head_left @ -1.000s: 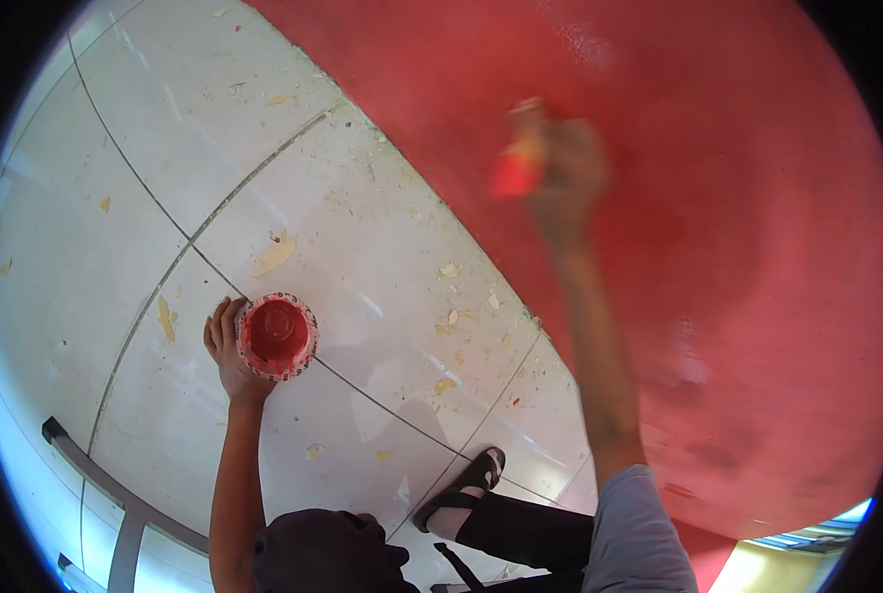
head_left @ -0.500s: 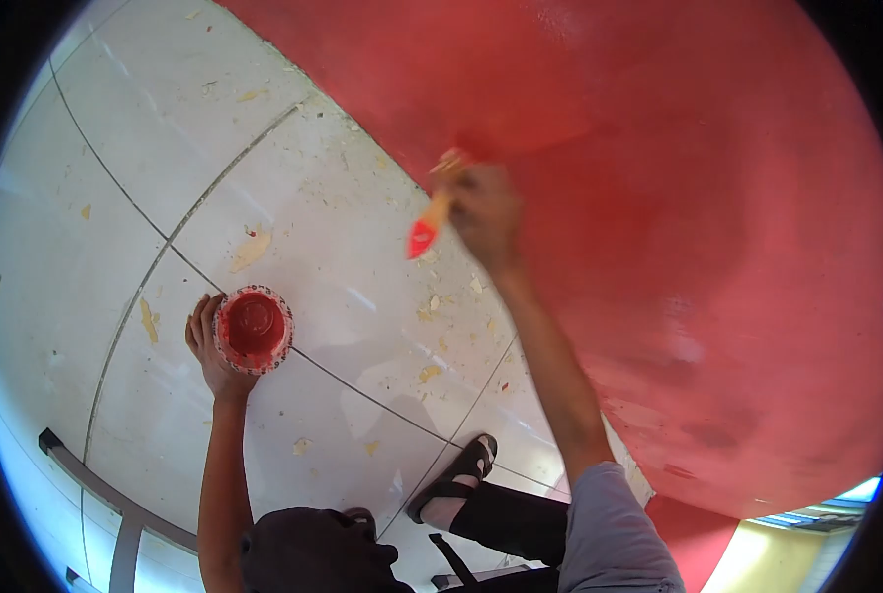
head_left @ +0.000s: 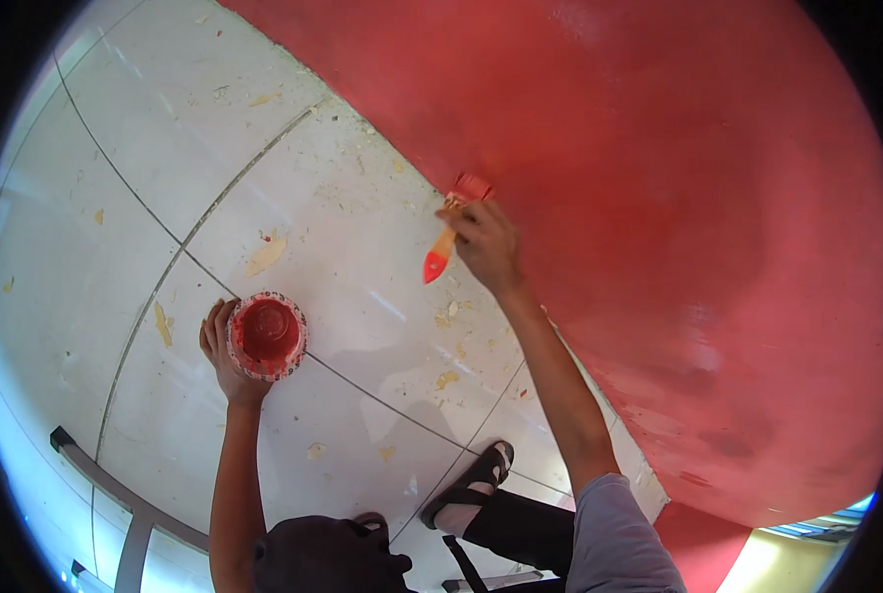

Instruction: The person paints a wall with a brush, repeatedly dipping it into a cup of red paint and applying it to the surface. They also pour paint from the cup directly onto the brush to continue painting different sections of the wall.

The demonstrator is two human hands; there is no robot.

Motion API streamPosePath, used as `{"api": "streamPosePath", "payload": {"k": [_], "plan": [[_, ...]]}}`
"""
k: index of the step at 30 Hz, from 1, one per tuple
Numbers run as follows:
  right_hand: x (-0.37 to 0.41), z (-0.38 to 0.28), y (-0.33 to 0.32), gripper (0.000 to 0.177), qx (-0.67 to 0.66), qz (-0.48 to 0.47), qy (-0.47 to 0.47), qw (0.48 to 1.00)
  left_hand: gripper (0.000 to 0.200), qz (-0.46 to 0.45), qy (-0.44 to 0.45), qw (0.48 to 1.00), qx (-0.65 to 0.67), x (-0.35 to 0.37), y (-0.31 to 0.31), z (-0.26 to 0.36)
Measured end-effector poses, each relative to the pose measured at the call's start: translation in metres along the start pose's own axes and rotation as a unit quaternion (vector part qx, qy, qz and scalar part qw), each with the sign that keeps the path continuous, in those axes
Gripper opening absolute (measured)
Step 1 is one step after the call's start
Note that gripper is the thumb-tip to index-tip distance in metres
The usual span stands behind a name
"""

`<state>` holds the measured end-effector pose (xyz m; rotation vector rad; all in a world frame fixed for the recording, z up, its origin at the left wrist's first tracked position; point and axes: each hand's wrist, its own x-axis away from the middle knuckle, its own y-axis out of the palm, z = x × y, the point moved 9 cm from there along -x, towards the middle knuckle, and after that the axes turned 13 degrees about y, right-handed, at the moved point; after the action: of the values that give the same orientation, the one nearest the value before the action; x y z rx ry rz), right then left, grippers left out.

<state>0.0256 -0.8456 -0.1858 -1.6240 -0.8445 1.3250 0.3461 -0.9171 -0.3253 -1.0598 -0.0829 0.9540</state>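
My right hand (head_left: 488,242) is closed around a paintbrush (head_left: 439,259) with a yellow handle and a red tip. Its red-coated bristles lie against the lower part of the red wall (head_left: 659,227), close to where it meets the floor. On the left, my left hand (head_left: 226,351) wraps round the side of a round paint tub (head_left: 266,336). Red paint coats the inside of the tub, and its rim is white with dark print and red smears.
White floor tiles (head_left: 362,395) carry scattered yellowish flakes (head_left: 265,254). A grey metal frame (head_left: 135,509) stands at the lower left. My sandalled foot (head_left: 469,486) is near the bottom middle, and a pale yellow surface (head_left: 778,563) shows at the lower right.
My right hand and the paintbrush have moved slightly down in the view, along the wall's lower edge. The tub and left hand appear shifted a little right and down, as does the floor.
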Motion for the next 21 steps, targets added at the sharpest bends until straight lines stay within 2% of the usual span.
{"api": "streamPosePath", "payload": {"k": [1,2,3,4,6,9,10,12,13,15,18,19,21], "plan": [[-0.003,-0.003,-0.013,0.018,-0.034,0.017,-0.012,0.999,0.064,-0.001,-0.002,1.0,0.007,0.001,0.0,0.0],[-0.008,0.018,-0.041,0.007,-0.093,0.072,0.029,0.993,0.063,-0.002,0.002,1.0,0.0,0.001,-0.002,-0.001],[-0.013,0.038,-0.073,0.005,-0.116,0.124,0.055,0.984,0.062,-0.001,0.005,1.0,-0.004,0.002,-0.001,-0.001],[-0.019,0.043,-0.11,0.004,-0.026,0.177,0.069,0.982,0.062,0.002,0.007,1.0,-0.008,0.001,0.0,0.001],[-0.028,0.037,-0.173,0.005,0.172,0.284,0.103,0.938,0.06,0.002,-0.005,1.0,0.0,0.0,-0.001,0.002],[-0.002,0.059,-0.176,0.004,-0.022,0.351,0.181,0.919,0.06,0.004,-0.008,1.0,0.004,0.001,-0.002,0.001],[-0.002,0.056,-0.152,0.009,0.017,0.313,0.142,0.939,0.06,0.006,-0.005,1.0,0.005,0.0,-0.002,0.001],[0.004,0.038,-0.065,0.024,0.113,0.164,0.052,0.979,0.06,-0.01,-0.011,1.0,-0.01,0.002,0.001,-0.001],[0.012,0.032,-0.027,0.031,0.106,0.092,0.047,0.989,0.06,-0.018,-0.015,1.0,-0.017,0.002,0.003,-0.002],[0.021,0.021,0.02,0.029,0.045,-0.003,0.095,0.995,0.06,-0.003,0.0,1.0,-0.009,-0.001,0.0,0.001],[0.022,0.027,0.006,0.029,-0.063,0.015,0.106,0.992,0.061,-0.01,0.005,1.0,-0.012,0.002,0.0,0.001],[0.022,0.041,-0.014,0.029,-0.092,0.087,0.057,0.99,0.061,-0.013,0.004,1.0,-0.017,0.002,0.002,0.0],[0.005,0.054,-0.103,0.029,-0.01,0.195,0.091,0.977,0.062,-0.012,0.005,1.0,-0.02,0.002,0.002,-0.001]]}}
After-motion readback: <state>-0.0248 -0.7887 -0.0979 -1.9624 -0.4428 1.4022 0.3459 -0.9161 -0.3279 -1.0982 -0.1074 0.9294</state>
